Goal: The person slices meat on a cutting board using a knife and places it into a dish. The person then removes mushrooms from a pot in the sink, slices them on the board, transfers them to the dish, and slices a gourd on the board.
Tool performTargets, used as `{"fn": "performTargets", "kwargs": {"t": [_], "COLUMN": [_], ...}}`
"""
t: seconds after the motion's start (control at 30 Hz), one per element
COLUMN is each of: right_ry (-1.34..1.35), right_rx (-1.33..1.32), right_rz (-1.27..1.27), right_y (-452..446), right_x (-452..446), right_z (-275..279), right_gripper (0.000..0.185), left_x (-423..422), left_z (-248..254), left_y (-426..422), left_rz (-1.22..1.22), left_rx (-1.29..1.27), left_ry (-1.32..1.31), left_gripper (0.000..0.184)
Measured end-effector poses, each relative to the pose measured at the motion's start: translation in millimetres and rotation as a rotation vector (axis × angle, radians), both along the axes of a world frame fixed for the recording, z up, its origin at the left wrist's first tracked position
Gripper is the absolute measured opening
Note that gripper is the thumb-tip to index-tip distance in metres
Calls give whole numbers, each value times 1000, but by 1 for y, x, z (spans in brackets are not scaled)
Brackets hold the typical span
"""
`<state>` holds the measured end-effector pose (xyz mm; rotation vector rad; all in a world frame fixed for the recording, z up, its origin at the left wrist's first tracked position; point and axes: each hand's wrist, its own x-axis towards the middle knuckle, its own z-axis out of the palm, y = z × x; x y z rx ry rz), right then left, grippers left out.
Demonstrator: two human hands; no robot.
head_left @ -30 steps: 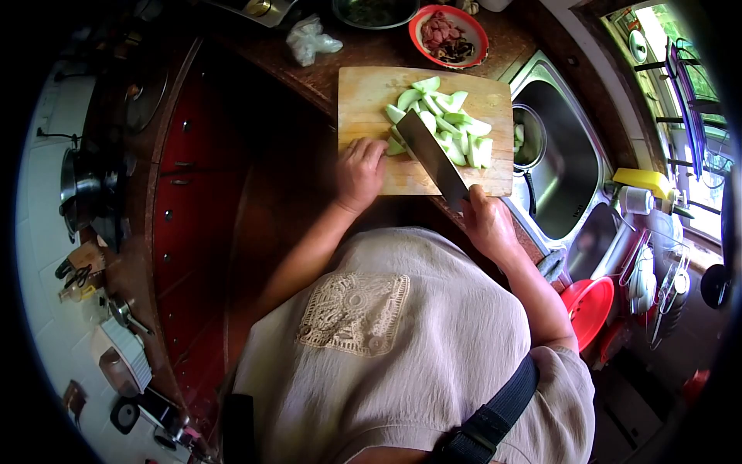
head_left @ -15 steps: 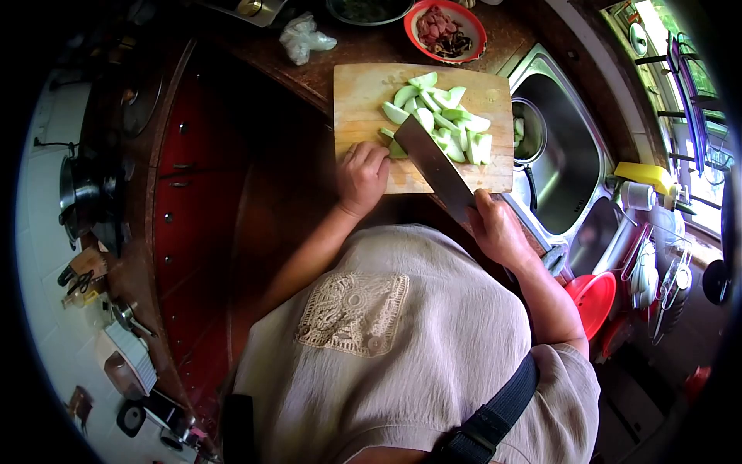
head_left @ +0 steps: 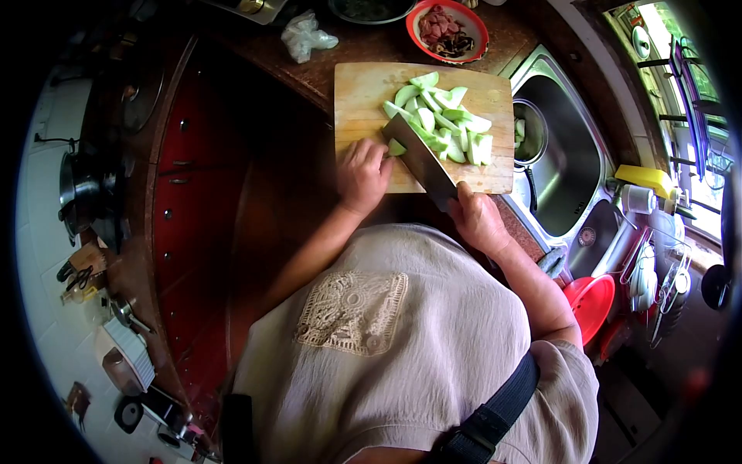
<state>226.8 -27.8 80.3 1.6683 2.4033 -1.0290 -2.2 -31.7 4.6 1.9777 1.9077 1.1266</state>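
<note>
A wooden cutting board (head_left: 357, 93) lies on the counter in front of me, with a heap of pale green vegetable pieces (head_left: 456, 124) on its right half. My right hand (head_left: 478, 219) is closed round the handle of a cleaver (head_left: 423, 164), whose broad blade slants up and left across the board beside the heap. At the board's left front, the curled fingers of my left hand (head_left: 363, 174) pinch a small green vegetable piece (head_left: 396, 147) on the left side of the blade. Most of the cleaver's handle is hidden in my grip.
Right of the board is a steel sink (head_left: 568, 185) holding a pot (head_left: 533, 131) with more green pieces. Behind the board stand a red-rimmed bowl (head_left: 481, 39) of meat and dark pieces and a plastic bag (head_left: 308, 37). A red basin (head_left: 593, 305) sits at lower right.
The cleaver and my right hand have moved left and slightly down the board, so the blade is closer to my left fingers. The small green piece now shows left of the blade.
</note>
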Motion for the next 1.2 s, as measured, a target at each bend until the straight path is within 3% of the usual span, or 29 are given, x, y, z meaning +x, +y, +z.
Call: {"fn": "performTargets", "kwargs": {"t": [0.1,0.33,0.43,0.57,0.87,0.97,1.2], "right_ry": [45,29,210,196,133,120,88], "right_rx": [74,-36,-31,-117,-37,-26,-54], "right_rz": [4,-37,-79,-134,-95,-88,-93], "right_y": [5,6,2,-2,-2,-2,0], "right_x": [8,11,12,8,8,6,7], "right_z": [1,9,-2,-2,0,-1,1], "right_gripper": [16,17,17,18,18,18,18], "left_x": [-2,-4,-1,4,-14,-12,6], "left_z": [-2,4,11,6,5,18,13], "left_y": [2,7,4,3,10,14,27], "left_rz": [-18,-50,-60,-13,-23,-66,114], "left_rx": [-7,-72,-83,-78,-71,23,-33], "left_ry": [45,96,100,104,-171,-124,-159], "left_gripper": [11,21,27,26,20,21,31]}}
